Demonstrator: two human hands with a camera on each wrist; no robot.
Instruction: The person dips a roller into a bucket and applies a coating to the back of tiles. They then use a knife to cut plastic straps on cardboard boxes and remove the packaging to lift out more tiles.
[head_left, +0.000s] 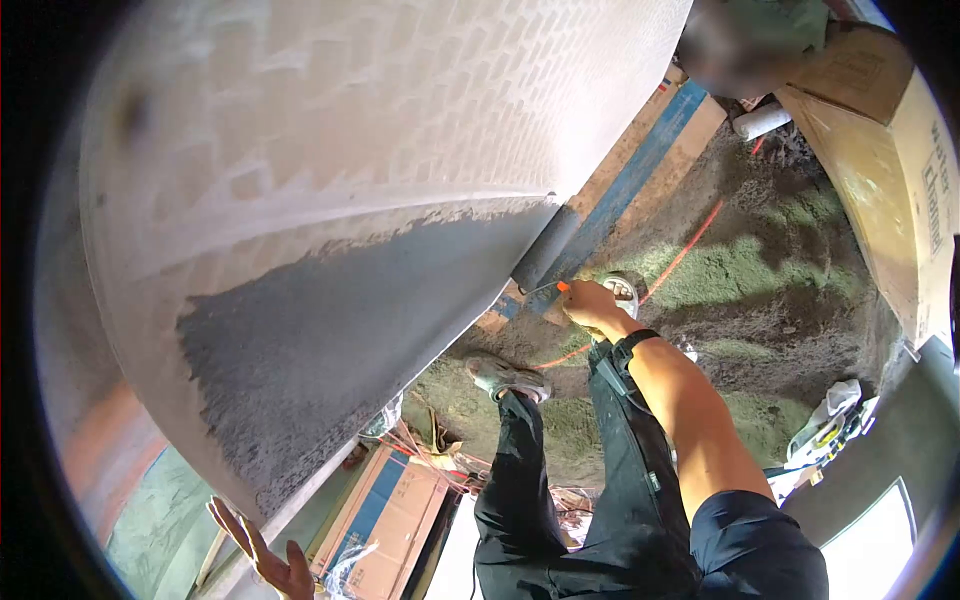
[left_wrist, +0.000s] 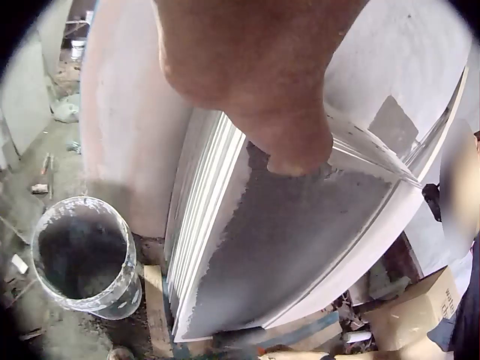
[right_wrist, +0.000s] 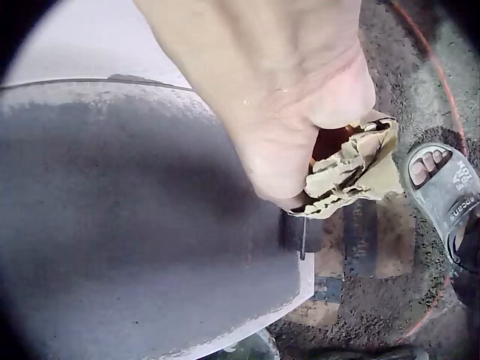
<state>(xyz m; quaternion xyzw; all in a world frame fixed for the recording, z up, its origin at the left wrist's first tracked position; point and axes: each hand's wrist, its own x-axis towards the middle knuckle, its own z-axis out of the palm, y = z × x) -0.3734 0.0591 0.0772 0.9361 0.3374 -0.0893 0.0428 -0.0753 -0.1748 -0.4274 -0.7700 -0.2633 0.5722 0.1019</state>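
Observation:
My right hand (head_left: 598,308) grips the orange handle (head_left: 563,286) of a paint roller. Its dark roller head (head_left: 546,246) lies at the right edge of a large pale panel (head_left: 380,110). Part of that panel bears a dark grey coating (head_left: 350,320). In the right wrist view, torn yellowish material (right_wrist: 356,174) surrounds the handle below my right hand (right_wrist: 277,112), and the thin metal rod (right_wrist: 304,244) shows beneath. My left hand (head_left: 262,558) has its fingers extended near the panel's lower left corner. From the left wrist, my left hand (left_wrist: 262,82) overlaps the coated area.
A coated bucket (left_wrist: 124,296) stands left of the stacked panels (left_wrist: 199,217). Blue-striped cardboard (head_left: 640,150) lies along the panel. An orange cord (head_left: 690,245) crosses the dirty floor beside my sandalled feet. At right are a cardboard box (head_left: 870,150) and another person (head_left: 745,45).

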